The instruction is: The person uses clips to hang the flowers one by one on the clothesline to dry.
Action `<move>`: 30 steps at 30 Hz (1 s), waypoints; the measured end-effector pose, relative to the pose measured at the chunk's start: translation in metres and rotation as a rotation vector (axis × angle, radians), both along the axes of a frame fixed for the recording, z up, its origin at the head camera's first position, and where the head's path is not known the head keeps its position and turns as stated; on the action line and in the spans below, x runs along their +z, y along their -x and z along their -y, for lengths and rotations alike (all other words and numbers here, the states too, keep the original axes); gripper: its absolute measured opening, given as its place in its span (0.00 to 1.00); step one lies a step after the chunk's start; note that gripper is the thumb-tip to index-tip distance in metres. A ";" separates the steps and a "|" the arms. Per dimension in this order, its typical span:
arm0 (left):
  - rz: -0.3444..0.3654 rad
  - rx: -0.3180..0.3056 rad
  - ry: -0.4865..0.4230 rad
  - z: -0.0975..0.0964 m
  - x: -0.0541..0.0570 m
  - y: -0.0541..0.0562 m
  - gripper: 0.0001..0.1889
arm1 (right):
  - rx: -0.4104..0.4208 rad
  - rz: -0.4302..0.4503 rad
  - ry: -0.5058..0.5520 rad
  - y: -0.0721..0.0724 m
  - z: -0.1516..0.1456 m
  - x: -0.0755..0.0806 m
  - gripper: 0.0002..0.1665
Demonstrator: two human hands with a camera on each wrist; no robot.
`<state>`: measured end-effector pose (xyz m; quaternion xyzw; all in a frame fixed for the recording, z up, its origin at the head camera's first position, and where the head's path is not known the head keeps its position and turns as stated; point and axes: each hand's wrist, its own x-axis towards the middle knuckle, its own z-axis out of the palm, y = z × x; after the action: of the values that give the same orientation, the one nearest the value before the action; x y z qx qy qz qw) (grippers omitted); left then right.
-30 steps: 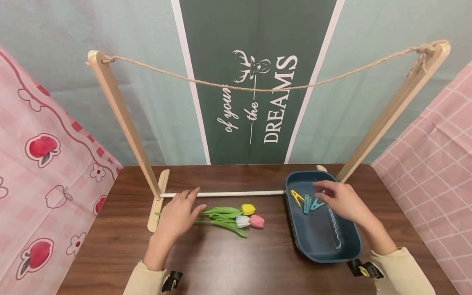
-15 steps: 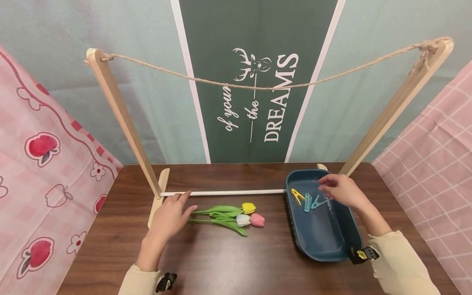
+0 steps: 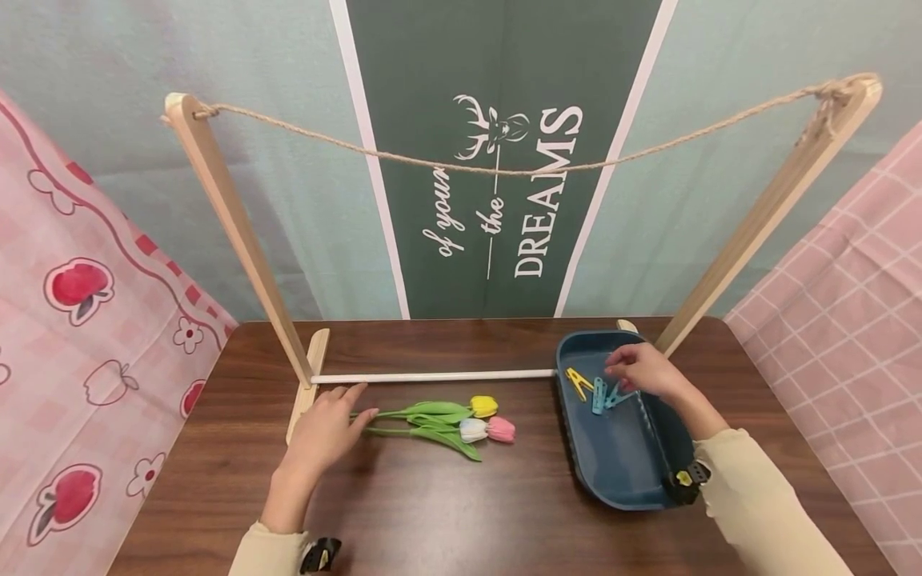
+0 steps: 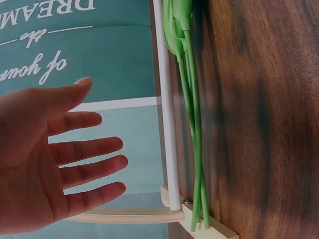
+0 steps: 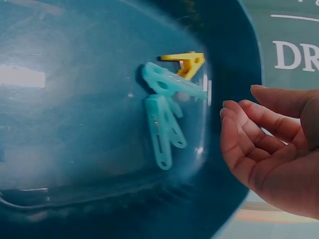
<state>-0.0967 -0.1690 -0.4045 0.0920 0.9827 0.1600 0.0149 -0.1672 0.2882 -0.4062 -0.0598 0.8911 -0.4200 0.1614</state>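
Note:
My left hand (image 3: 322,432), fingers spread and holding nothing, hovers over the stem ends of artificial tulips. Their heads are yellow (image 3: 483,406), white (image 3: 473,430) and pink (image 3: 500,430); in the left wrist view the green stems (image 4: 197,129) lie beside the palm, apart from it. Above the far part of a dark blue tray (image 3: 619,480) is my right hand (image 3: 643,370), its fingers loosely bent with nothing between them. Below it in the tray lie a yellow clothespin (image 5: 193,63) and two light-blue ones, one upper (image 5: 172,83) and one lower (image 5: 158,137), all apart from the fingers.
A wooden frame stands across the table (image 3: 461,512), with a left post (image 3: 238,232), a right post (image 3: 771,208) and a sagging rope (image 3: 497,172) tied between their tops. Low between the posts runs a white rod (image 3: 432,376). Patterned cloths hang around the table.
My left hand has drifted left and slightly toward me, uncovering more stem. My right hand first moved back and right, then left again over the clothespins. The tulips and clothespins stay put.

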 end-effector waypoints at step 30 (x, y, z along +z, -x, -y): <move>0.048 0.006 -0.035 0.002 -0.010 -0.005 0.25 | -0.052 0.185 -0.071 0.016 0.004 -0.019 0.10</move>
<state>-0.0912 -0.1713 -0.4141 0.0855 0.9794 0.1792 0.0362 -0.1833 0.2844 -0.4256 0.0080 0.8879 -0.3959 0.2341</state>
